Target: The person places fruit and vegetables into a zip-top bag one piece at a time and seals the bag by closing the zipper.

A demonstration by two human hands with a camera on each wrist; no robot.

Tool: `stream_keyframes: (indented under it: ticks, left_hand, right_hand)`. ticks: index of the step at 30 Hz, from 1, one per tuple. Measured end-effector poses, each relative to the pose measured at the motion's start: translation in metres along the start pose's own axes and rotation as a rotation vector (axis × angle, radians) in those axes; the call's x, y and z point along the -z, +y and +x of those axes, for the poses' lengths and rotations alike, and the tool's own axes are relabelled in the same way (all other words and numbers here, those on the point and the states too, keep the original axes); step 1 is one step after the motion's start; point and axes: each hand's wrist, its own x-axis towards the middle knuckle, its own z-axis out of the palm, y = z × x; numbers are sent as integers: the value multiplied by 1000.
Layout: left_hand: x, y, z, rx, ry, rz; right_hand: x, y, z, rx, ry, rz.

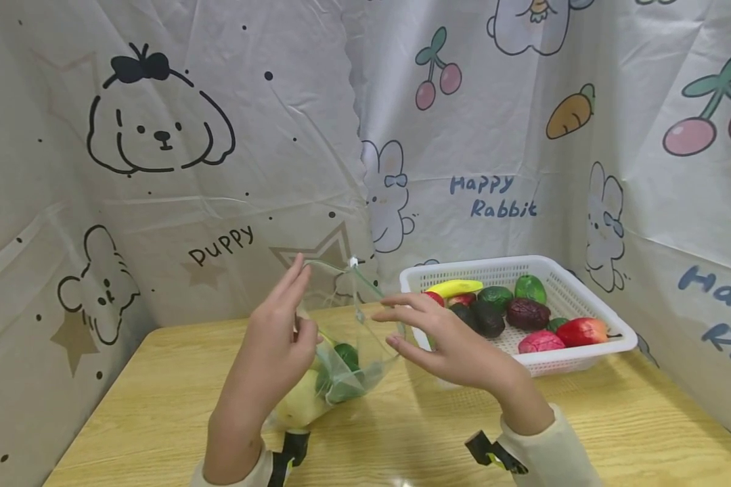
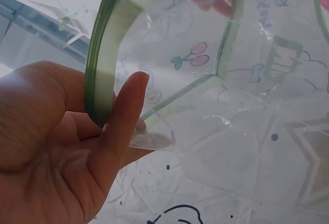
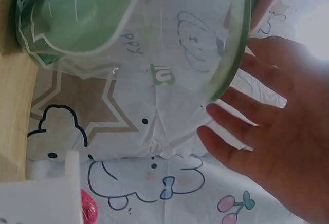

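A clear plastic zip bag (image 1: 365, 338) with a green rim stands upright on the table, its mouth spread wide. Inside its lower part, a dark green fruit or vegetable (image 1: 346, 355) and a large pale yellow one (image 1: 301, 402) show through the plastic. My left hand (image 1: 280, 331) holds the bag's left edge, with the green rim (image 2: 101, 54) running between thumb and fingers. At the opposite edge is my right hand (image 1: 447, 338), fingers loosely spread. In the right wrist view its fingertips (image 3: 216, 112) lie right at the rim.
A white plastic basket (image 1: 623, 333) stands at the right, holding a banana (image 1: 457, 287), a red pepper-like piece (image 1: 585, 331), dark avocado-like pieces (image 1: 487, 318) and several other fruits or vegetables. Printed cloth (image 1: 250, 149) walls in the wooden table (image 1: 176, 379) at the back and sides.
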Motion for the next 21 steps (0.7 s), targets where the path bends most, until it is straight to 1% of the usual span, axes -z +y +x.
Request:
stream_keyframes:
  ticks: [4,9,12,14,17,19,21]
  left_hand:
    - [0,-1,-1,-2,-1,-9]
    - [1,-1,-1,-5,-2,-2]
    - [0,-1,-1,-4,-5,-5]
    - [0,-1,-1,-4,-8,-10]
    - [0,-1,-1,-4,-11,-7]
    - [0,-1,0,-3,-11,-4]
    - [1,-1,0,-4,-11,-1]
  right_hand:
    - [11,5,-5,-98,29,-43]
    - [29,20,-16,-300,2,-157]
    - [38,28,-26,-467,-32,-246]
    - [44,33,-32,-592,-84,-294]
    - [52,42,-41,-764,-210,-341]
    - [57,49,-47,-843,-272,-342]
    - [61,56,-51,-905,-301,-344]
